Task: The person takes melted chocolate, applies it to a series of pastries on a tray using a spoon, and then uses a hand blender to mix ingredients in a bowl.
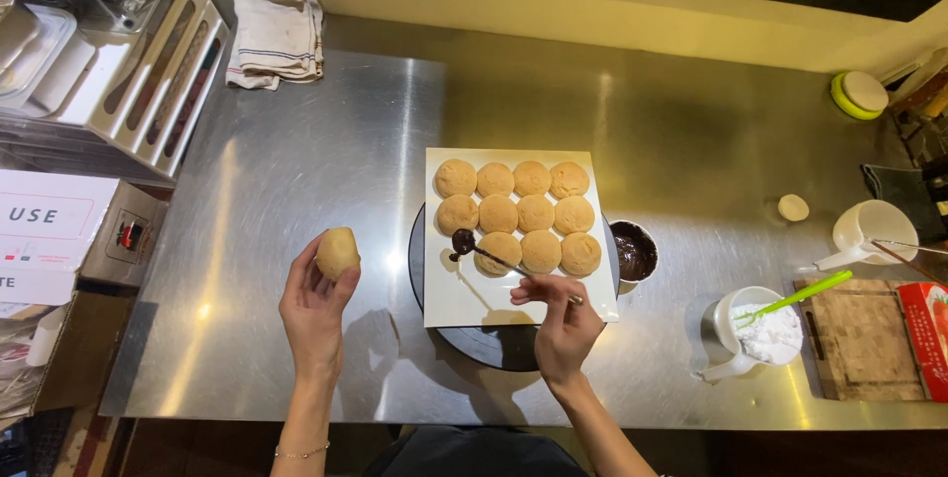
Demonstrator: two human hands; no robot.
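Left hand [314, 304] grips 1 round golden bun [338, 252] (left of centre); right hand [563, 324] pinches a chocolate-tipped metal spoon [484, 252] over the white square board [464, 299] bearing 11 buns.

Noting a steel counter [296, 240] filling most of the frame. Recording a striped cloth [276, 33] lying crumpled at upper left, just beside a white compartment tray [163, 67] sitting tilted at the counter's edge. Logging a cardboard box [59, 230] standing at left, off the counter. Observing a green-rimmed round lid [859, 95] resting at upper right, a dark cloth [894, 191] lying below it, and a small pale dough ball [793, 207] sitting alone nearby. Finding a white jug [869, 230] standing at right, near a white mug [755, 339] holding white powder and a green spatula [805, 292]. Listing a wooden board [864, 339] and a red carton [928, 334] lying at lower right, touching.
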